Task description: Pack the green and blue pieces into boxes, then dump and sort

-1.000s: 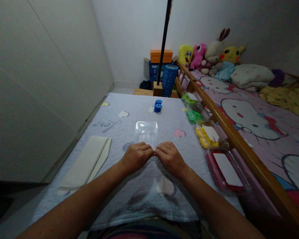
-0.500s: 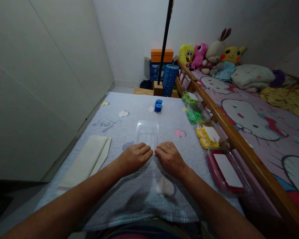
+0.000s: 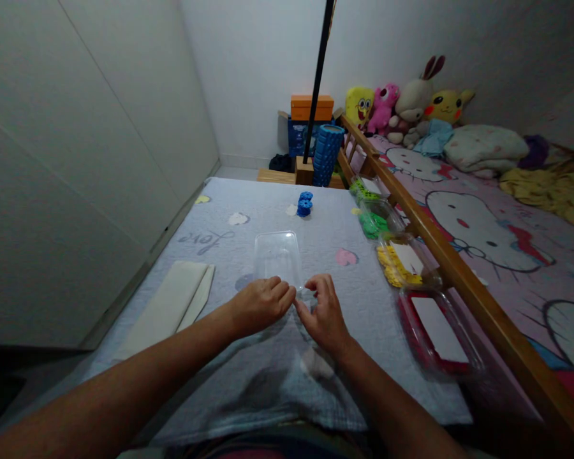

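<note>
A person's right hand (image 3: 324,315) has loosened, thumb and fingertips now spread at the near right corner of a clear, rectangular plastic box (image 3: 276,245), which has turned slightly leftward on the pale, heart-patterned cloth (image 3: 358,299). The left hand (image 3: 261,306) stays curled narrow over the near edge, though whether it pinches the rim cannot be told; any steadying of the box appears to rest mainly with it.

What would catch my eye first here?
Probably the left hand and right hand, close together by a clear box in the middle of the table. Along its right edge, a row of see-through boxes shows red, yellow and green contents. Stuffed toys sit at the far end of the bed.
</note>
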Motion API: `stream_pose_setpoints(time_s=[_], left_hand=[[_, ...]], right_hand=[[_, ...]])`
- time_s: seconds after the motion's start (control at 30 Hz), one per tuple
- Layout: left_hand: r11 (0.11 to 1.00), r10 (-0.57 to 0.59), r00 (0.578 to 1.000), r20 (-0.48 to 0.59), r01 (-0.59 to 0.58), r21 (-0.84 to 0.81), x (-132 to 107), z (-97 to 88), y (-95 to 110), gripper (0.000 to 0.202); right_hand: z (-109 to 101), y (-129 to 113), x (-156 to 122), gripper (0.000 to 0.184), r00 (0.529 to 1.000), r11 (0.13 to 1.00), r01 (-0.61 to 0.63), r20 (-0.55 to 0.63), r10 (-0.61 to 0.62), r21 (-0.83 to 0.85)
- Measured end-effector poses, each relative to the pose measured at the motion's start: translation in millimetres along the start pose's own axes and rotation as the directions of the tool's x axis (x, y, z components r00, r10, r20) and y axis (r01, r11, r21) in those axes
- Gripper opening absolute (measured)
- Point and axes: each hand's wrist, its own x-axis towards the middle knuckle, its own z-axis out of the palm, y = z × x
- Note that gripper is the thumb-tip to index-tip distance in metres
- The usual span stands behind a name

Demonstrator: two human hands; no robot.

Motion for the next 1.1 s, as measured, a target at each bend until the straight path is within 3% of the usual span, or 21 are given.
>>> stream_pose_setpoints(time_s=[0.07, 0.2, 0.33, 0.43, 0.63, 1.1], left_hand=[[1.0, -0.003, 1.0, 0.019, 0.004, -0.016, 0.8, -0.4, -2.3, 0.013], [0.997, -0.046, 0.999, -0.012, 0.045, -0.063, 1.4, -1.2, -2.4, 0.011], [0.982, -0.138, 0.987, -0.087, 0.125, -0.14, 1.0, 0.2, 0.3, 0.012], [0.969, -0.186, 0.97, -0.154, 0.155, -0.194, 1.9, 2.4, 1.6, 0.014], [0.947, -0.246, 0.936, -0.254, 0.176, -0.269, 6.4, 4.7, 3.5, 0.018], [0.929, -0.271, 0.907, -0.322, 0.159, -0.333, 10.5, 18.5, 11.8, 0.019]], right_hand=[[9.0, -1.1, -3.5, 0.015, 0.973, 0.966, -0.225, -0.016, 0.229, 0.13], [17.4, -5.9, 0.2, 0.024, 0.852, 0.761, -0.52, 0.17, 0.495, 0.389], [19.3, -10.5, 5.0, 0.031, 0.776, 0.517, -0.591, 0.262, 0.574, 0.619], [21.6, -11.2, 5.8, 0.033, 0.757, 0.415, -0.577, 0.272, 0.594, 0.703], [25.0, -6.0, 6.9, 0.036, 0.796, 0.402, -0.521, 0.258, 0.548, 0.753], [18.7, 1.8, 4.4, 0.04, 0.768, 0.346, -0.574, 0.34, 0.543, 0.743]])
